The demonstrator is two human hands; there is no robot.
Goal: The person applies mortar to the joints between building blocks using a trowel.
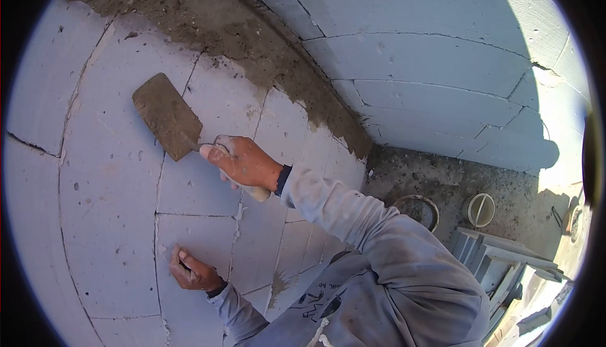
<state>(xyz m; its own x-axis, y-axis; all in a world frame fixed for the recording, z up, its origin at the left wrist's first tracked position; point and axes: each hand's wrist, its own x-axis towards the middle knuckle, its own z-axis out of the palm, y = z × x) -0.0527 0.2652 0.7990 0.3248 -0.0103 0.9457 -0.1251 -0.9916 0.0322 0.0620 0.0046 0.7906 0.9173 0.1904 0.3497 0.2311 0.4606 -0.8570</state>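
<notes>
"Trowel (167,116) over at the left, see it? Its blade is smeared brown, tilted, in front of the pale block wall (113,221)."

"I see it. What's the left hand (192,271) doing?"

"It's below the blade, near the blocks, fingers curled closed. I can't tell if it's touching the wall or has anything in it."

"And the right hand (240,161)?"

"Wrapped round the trowel's handle (257,193), with the butt end poking out beneath the fist. Both sleeves are grey and dusty, and there's 1 dark band at each wrist."

"That brown mortar (240,31) above?"

"A rough, ragged-edged coat over the blocks, running down to the right along the corner where the 2 walls meet."

"Past the corner?"

"The other block wall (416,63), half shade, half sun. Below it, on the gritty floor (442,173), 1 round rim (434,208), partly behind the arm, then 1 pale bucket (481,210) with its handle across the top."

"And just below the bucket?"

"A pile of boards or blocks (499,252). I can't tell which."
</notes>
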